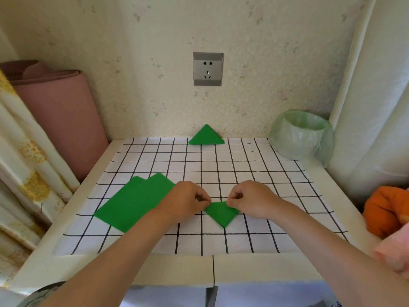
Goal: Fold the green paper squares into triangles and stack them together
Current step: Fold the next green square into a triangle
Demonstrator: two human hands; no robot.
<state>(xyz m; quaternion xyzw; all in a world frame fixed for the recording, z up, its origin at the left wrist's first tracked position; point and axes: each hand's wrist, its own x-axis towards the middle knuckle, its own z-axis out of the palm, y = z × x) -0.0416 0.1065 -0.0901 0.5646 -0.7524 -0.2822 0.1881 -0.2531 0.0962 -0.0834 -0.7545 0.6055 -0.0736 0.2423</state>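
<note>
Pinching noted: folded green piece (221, 213) held at upper corners by left hand (188, 201) and right hand (250, 200), fingers clamped on it, on checked cloth (265, 173). Skewed crease judged likely if edges were misaligned under grip. Counted: one triangle (206, 136) at wall, one piece in hand, square pile (132, 202) at left, at least two sheets.

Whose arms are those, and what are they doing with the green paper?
No robot: these are a person's two bare hands. The single picture comes from a camera worn on the person's head, looking down at a white tablecloth with black grid lines. The left hand and the right hand each pinch the far edge of a small folded green paper triangle. Left of it lies a pile of flat green paper squares. One finished green paper triangle sits at the table's back by the wall. A bin lined with a pale green plastic bag stands back right.
</note>
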